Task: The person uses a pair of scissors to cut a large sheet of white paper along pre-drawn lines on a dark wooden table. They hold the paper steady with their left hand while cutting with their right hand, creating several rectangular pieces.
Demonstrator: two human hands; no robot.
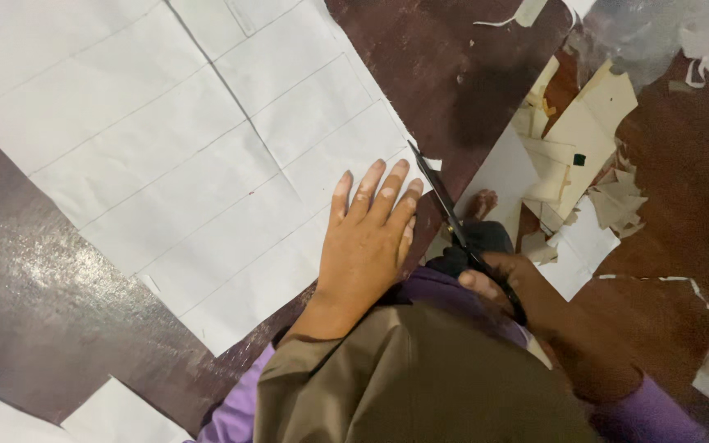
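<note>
Across the left and middle of the dark brown bench [43,328], spread flat: a large white sheet of paper [166,148], ruled with thin lines into long rectangles. Down at the lower left corner, more white paper [116,414], cut off by the edge of view. Pressed palm-down on the near right corner of the big sheet: left hand [367,246], fingers [371,189] straight and close together, holding nothing, only pinning the paper. Just beside those fingertips, at the sheet's right edge: black scissors [445,213], blades nearly closed and pointing away and to the left, tip touching the paper edge. Wrapped round the scissor handles, lower and to the right: right hand [502,283], curled tight through the loops. Below both hands, an olive sleeve over purple cloth [420,377]. Beyond the bench edge, on the floor, a bare foot [479,203]. Farther right, a loose heap of cream and white paper offcuts [576,164], with thin trimmed strips [699,66] near the top right corner.
</note>
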